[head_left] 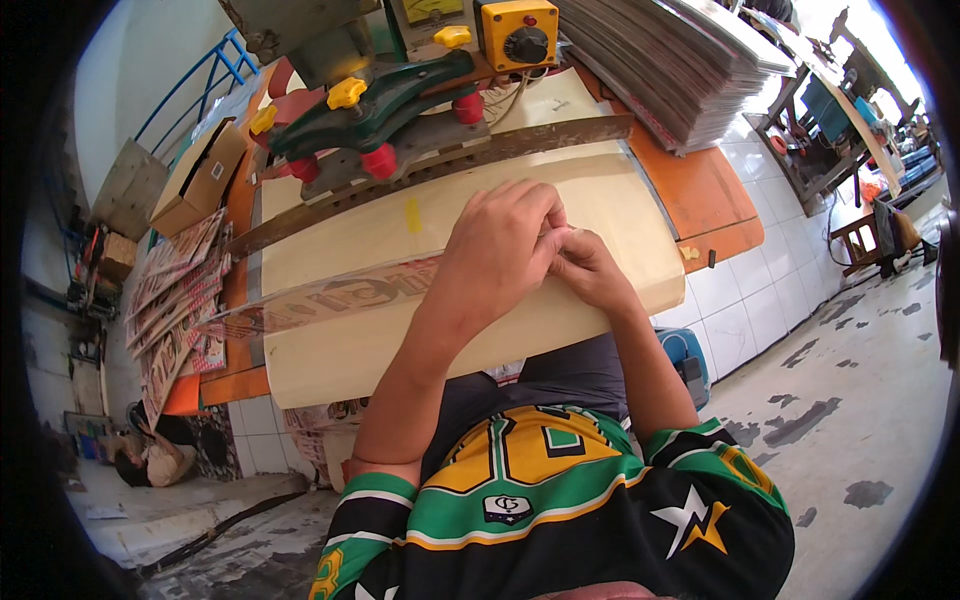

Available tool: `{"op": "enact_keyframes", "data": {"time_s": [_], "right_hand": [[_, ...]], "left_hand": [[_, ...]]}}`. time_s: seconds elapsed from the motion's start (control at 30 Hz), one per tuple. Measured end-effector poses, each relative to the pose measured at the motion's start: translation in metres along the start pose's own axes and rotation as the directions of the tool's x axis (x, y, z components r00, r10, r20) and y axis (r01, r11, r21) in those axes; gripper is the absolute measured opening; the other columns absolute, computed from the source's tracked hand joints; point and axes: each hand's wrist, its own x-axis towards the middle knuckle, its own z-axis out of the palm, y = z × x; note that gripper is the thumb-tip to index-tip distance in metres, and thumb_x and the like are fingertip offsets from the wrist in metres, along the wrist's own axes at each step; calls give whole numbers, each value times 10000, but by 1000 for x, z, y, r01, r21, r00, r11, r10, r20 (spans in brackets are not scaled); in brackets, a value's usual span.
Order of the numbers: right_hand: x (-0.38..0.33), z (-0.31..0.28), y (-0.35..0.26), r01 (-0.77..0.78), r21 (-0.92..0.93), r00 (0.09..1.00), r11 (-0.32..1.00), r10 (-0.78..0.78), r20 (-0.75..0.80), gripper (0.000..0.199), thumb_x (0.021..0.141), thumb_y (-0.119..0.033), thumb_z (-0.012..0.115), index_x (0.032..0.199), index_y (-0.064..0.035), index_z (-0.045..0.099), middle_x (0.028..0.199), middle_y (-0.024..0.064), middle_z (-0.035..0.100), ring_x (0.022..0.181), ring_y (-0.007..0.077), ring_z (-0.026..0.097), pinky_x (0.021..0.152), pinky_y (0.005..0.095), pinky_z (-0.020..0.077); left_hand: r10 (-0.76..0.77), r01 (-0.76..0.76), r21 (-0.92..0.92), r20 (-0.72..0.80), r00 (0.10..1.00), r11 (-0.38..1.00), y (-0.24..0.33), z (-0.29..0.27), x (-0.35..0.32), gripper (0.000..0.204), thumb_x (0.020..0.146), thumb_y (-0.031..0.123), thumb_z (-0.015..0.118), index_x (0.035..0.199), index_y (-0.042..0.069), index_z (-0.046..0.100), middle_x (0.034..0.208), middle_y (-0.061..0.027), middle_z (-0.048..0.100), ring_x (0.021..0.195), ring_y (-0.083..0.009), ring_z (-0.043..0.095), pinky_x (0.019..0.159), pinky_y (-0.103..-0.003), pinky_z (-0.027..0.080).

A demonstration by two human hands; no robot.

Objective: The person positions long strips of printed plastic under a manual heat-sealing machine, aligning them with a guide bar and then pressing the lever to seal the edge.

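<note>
Your left grip (pixel 500 240) touches your right grip (pixel 592 272)
Whether either pinches anything, you cannot tell; printed film strip (pixel 352 291) extends left of both.

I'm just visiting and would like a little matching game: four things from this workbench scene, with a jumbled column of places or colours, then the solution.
Things:
1. Left hand
2. Control box
3. Cardboard box
4. Printed strip

Places or colours:
A. Brown, towards the picture's left
B. Lying across the cream sheet
C. Close against the right hand
D. Yellow, with a black dial

Pairs: 1-C, 2-D, 3-A, 4-B
</note>
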Motion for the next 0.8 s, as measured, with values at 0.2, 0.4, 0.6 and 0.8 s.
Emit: {"op": "enact_keyframes", "data": {"time_s": [0.2,0.4,0.6,0.8], "right_hand": [[-1,0,1,16,0,1000,1000,-16,12,193,971,-121,655,1131,-14,669,1015,74,697,955,166,636,853,325,500],[0,0,-2,-34,-13,999,999,34,17,179,988,-148,642,1084,-1,677,957,61,697,917,150,636,838,310,500],[0,0,-2,-27,1,999,1000,27,27,196,1003,-176,633,1045,13,667,910,68,680,865,146,617,790,312,487],[0,0,0,17,-8,999,1000,-17,41,195,1004,-182,633,1045,5,665,934,72,675,893,160,620,814,319,486]], "left_hand": [[-34,32,-47,-46,998,998,-2,6,-4,135,833,114,705,865,40,596,868,-118,638,885,-319,619,822,-436,453],[-32,30,-51,-45,998,998,-4,7,-3,140,829,121,706,862,43,594,869,-115,637,872,-313,622,801,-434,454],[-42,42,-17,-19,999,999,-1,7,-5,139,855,145,681,860,40,590,867,-118,636,871,-324,613,808,-435,443],[-15,16,-32,32,999,999,-6,7,-4,152,883,176,650,882,40,583,882,-126,614,863,-338,591,804,-428,431]]}}
